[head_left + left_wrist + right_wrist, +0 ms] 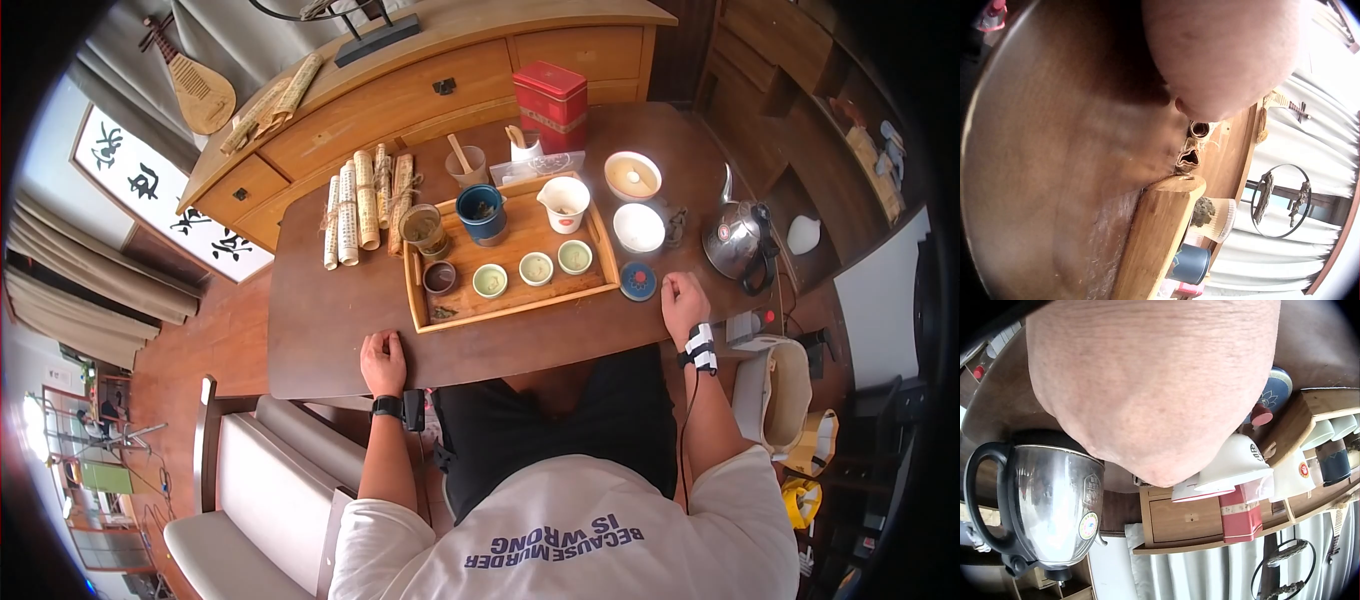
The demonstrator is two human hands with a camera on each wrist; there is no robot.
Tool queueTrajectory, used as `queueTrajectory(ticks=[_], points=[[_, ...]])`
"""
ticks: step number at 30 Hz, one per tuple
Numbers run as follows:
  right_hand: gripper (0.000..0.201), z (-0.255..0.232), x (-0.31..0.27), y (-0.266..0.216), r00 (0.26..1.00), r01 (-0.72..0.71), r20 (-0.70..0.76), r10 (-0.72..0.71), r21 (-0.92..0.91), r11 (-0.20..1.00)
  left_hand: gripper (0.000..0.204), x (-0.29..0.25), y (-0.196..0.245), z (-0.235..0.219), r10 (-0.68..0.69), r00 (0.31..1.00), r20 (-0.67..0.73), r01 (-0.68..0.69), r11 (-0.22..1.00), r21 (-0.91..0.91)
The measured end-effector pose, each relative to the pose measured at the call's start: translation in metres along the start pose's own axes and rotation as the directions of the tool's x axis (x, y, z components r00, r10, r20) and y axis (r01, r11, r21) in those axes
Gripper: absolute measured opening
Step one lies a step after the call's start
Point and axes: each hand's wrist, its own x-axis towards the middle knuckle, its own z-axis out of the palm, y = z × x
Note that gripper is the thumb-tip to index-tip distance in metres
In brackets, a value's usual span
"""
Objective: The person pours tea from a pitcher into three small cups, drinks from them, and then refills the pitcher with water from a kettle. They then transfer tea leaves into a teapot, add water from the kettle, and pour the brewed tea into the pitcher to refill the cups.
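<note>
My left hand (383,362) rests on the table's front edge, its fingers loosely curled and holding nothing. It lies left of the wooden tea tray (440,322). On the tray's other side, my right hand (685,305) rests on the table, also loosely curled with nothing in it. Close to it are a blue lid (638,281) with a red knob and a steel kettle (738,240). The tray carries a blue cup (482,215), a white pitcher (565,203), a glass cup (425,232), a dark small cup (440,278) and several green teacups (536,268).
Tied paper scrolls (366,200) lie at the table's back left. A red tin (550,105) stands at the back, with two white bowls (639,228) right of the tray. A wooden cabinet (400,95) borders the table behind. A pale chair (270,480) is at the left.
</note>
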Motion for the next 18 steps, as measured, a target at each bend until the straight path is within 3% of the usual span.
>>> queueTrajectory(ticks=[18], points=[[0.005,-0.0014,0.0004,-0.0014,1.000,-0.016,0.014,0.016,-0.017,1.000,0.010,-0.0003,-0.0030,0.0022,0.013,1.000,-0.020,-0.013,1.000,0.001]])
